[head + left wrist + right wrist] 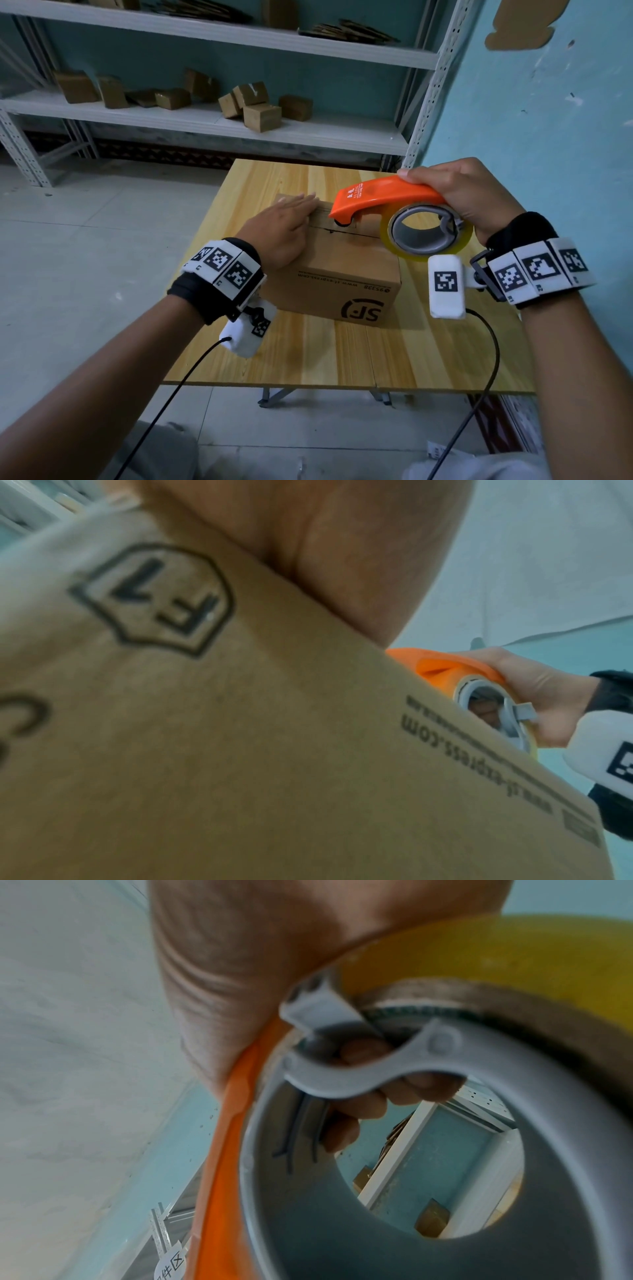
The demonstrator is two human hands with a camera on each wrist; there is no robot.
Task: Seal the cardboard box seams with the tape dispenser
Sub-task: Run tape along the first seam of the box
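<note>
right hand [462, 198] grips orange tape dispenser [383, 200], nose on cardboard box [342, 284] top seam; left hand [284, 233] flat, fingers straight, pressing box top on counter [342, 356].

We see a light wooden table [342, 359] on pale grey floor tiles [85, 240]; behind it, white metal shelving [239, 126] holding small brown cartons [262, 116]; a turquoise painted wall [531, 120] at right.
</note>
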